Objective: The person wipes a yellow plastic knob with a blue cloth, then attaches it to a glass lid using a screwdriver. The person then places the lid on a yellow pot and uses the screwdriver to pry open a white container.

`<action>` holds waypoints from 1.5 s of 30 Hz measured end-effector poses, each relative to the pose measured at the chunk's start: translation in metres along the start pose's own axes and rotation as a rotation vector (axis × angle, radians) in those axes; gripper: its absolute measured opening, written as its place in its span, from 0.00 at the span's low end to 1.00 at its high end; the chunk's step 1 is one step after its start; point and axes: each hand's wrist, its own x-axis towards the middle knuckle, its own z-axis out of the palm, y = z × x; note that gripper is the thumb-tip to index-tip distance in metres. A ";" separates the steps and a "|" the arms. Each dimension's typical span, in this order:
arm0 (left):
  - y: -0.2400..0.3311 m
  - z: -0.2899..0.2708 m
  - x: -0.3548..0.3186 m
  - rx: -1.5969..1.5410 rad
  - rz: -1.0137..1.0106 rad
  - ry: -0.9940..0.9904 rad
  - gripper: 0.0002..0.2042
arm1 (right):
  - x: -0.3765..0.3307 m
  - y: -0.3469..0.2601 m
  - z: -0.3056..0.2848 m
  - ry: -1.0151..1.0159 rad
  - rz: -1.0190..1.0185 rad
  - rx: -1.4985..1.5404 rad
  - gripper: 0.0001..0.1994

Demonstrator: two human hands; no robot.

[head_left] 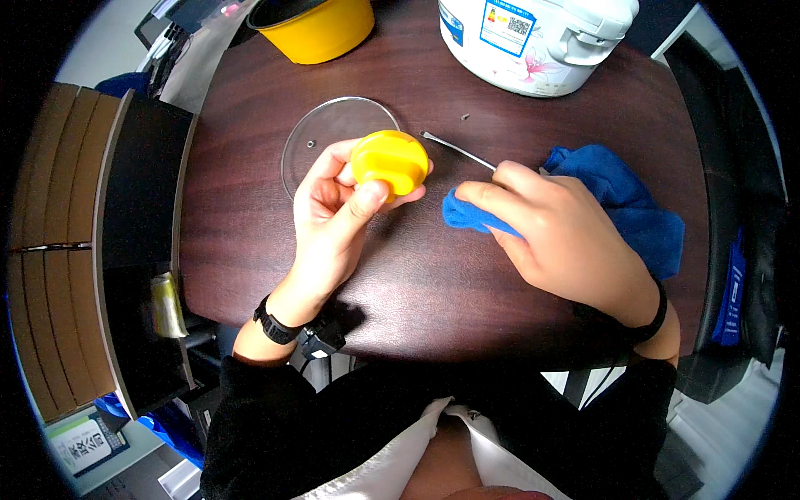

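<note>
Over a dark wooden table, I have the left hand [327, 215] raised, pinching a round yellow knob [390, 158] between thumb and fingers, its ridged face turned up toward my camera. The right hand [554, 221], fingers curled, pinches a fold of blue cloth [468, 213] just to the knob's right, not touching it. More blue fabric [646, 221] lies beyond that hand; whether it is one piece I cannot tell. A clear glass lid [340, 125] lies flat, partly behind the left hand. A screwdriver [458, 150] points away from the right hand, its handle hidden; a small screw [465, 117] lies near its tip.

I judge the step to be wiping the knob. To do it well, I should brace the rim with the left fingers, press the cloth along the ridge and into its corners, turn the knob gradually, and avoid sweeping the screw away.
</note>
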 end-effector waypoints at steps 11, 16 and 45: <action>-0.004 0.007 -0.011 0.152 -0.043 -0.061 0.20 | 0.010 -0.009 0.003 0.267 -0.022 0.135 0.20; -0.004 0.011 -0.011 0.248 -0.056 -0.139 0.20 | 0.010 -0.010 0.002 0.308 -0.017 0.124 0.21; 0.005 0.006 -0.019 0.295 0.061 -0.157 0.22 | 0.005 -0.015 -0.003 0.279 -0.085 0.035 0.23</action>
